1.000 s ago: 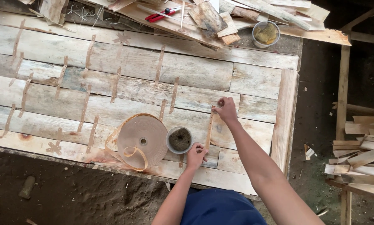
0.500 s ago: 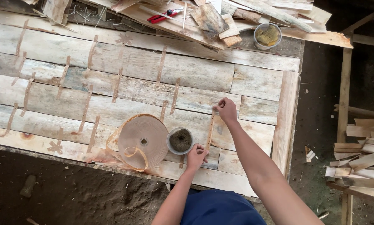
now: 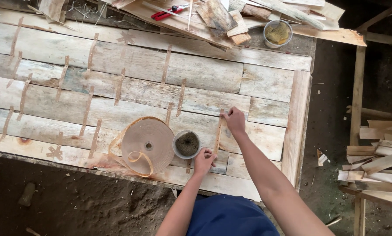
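Observation:
A short strip of brown paper tape lies across the seam of pale wooden veneer sheets on a work table. My right hand presses its far end onto the wood. My left hand pins the near end with its fingertips. Just left of my left hand stands a small clear cup with a dark wet sponge. Beside it lies a large roll of brown tape with a loose tail curling out.
Several taped strips cross the seams over the sheets. Wood scraps, a red-handled tool and a second cup sit at the far edge. Stacked wood offcuts lie at the right. Dirt floor lies below.
Both hands stay on the ends of the tape strip; my right hand has shifted only slightly.

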